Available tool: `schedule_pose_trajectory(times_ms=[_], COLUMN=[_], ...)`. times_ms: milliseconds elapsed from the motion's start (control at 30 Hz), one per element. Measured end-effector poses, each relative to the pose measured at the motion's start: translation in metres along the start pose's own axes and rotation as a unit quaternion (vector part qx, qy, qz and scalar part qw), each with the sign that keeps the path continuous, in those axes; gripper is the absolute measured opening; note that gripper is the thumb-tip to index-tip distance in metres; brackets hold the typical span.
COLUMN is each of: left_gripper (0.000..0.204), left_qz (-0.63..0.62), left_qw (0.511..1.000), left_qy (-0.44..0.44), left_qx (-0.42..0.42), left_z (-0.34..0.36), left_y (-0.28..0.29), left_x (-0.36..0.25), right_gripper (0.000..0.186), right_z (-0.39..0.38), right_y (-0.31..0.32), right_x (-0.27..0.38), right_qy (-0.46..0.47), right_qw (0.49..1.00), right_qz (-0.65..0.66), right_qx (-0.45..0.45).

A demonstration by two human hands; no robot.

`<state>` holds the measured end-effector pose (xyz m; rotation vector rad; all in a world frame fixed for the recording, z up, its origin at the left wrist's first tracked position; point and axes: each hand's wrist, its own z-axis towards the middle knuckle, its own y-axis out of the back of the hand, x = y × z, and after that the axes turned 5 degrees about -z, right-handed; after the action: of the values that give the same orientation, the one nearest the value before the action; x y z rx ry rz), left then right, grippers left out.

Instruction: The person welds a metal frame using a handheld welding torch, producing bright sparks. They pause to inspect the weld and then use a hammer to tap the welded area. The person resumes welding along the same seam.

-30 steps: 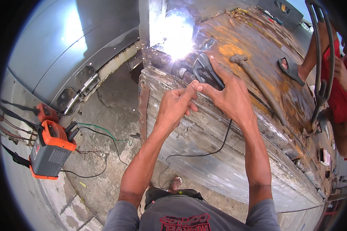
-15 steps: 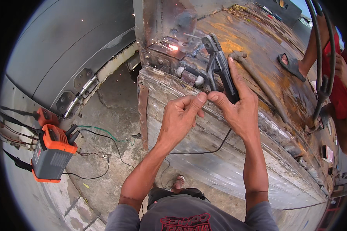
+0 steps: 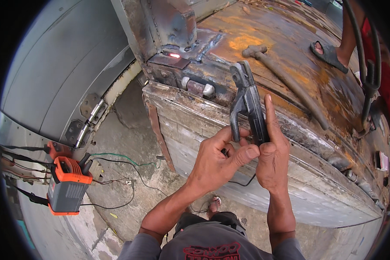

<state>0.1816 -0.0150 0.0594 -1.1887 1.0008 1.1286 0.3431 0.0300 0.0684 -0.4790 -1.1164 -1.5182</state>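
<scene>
Well, in the head view I'm holding the black electrode holder just beyond my palms, its long axis running away from me and leaning slightly left; the glowing spot on the steel plate is lying farther off, to its left. My right hand, the nearer one, is gripping its lower end, index finger stretching along its side. My left hand is curling beside the lever (whether it's pinching anything, I can't tell).

Hammer on deck, electrode holder to its left, sandal right
</scene>
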Motion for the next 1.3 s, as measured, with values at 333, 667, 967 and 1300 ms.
schedule_pose_trajectory(times_ms=[333,667,967,1300], left_gripper=[0.045,0.046,0.05,0.048], left_qz=[-0.112,-0.107,-0.114,-0.126], left_qw=[0.977,0.966,0.975,0.979], left_qy=[-0.066,-0.156,-0.136,-0.123], left_qx=[-0.169,-0.179,-0.133,-0.1], left_z=[-0.035,-0.086,-0.124,-0.164], left_y=[0.005,0.069,0.124,0.173], left_x=[0.026,0.029,0.025,0.015], right_gripper=[0.096,0.054,0.054,0.057], right_z=[0.007,0.097,0.066,0.085], right_y=[0.008,0.08,-0.012,-0.069], right_x=[0.042,-0.004,0.079,0.127], right_qy=[0.168,-0.063,-0.137,-0.088], right_qw=[0.95,0.816,0.972,0.98], right_qz=[-0.179,-0.569,-0.186,-0.179], right_qx=[0.194,0.08,0.047,-0.004])
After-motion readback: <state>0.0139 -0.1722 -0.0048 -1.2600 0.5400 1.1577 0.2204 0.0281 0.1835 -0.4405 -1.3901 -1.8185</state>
